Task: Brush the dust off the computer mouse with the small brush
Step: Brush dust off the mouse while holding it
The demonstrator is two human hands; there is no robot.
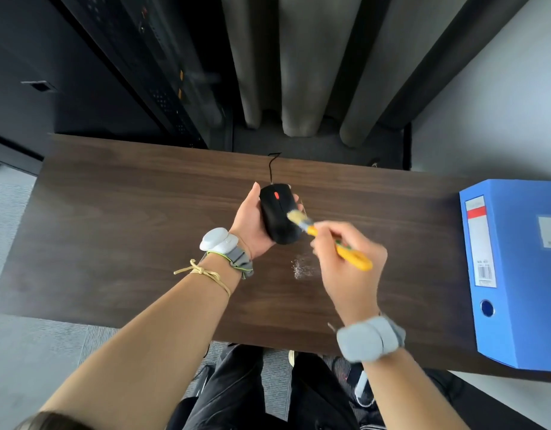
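Observation:
A black computer mouse (275, 217) with a red scroll wheel rests in my left hand (249, 223), held above the middle of the dark wooden table (128, 231). Its thin black cable runs off toward the far table edge. My right hand (350, 268) grips the yellow handle of a small brush (330, 240). The brush's pale bristles touch the right side of the mouse. A small patch of pale dust (302, 268) lies on the table just below the mouse.
A blue lever-arch file box (516, 274) lies on the right end of the table. Grey curtains (302, 63) and a dark cabinet (137, 66) stand behind the far edge. My legs show under the near edge.

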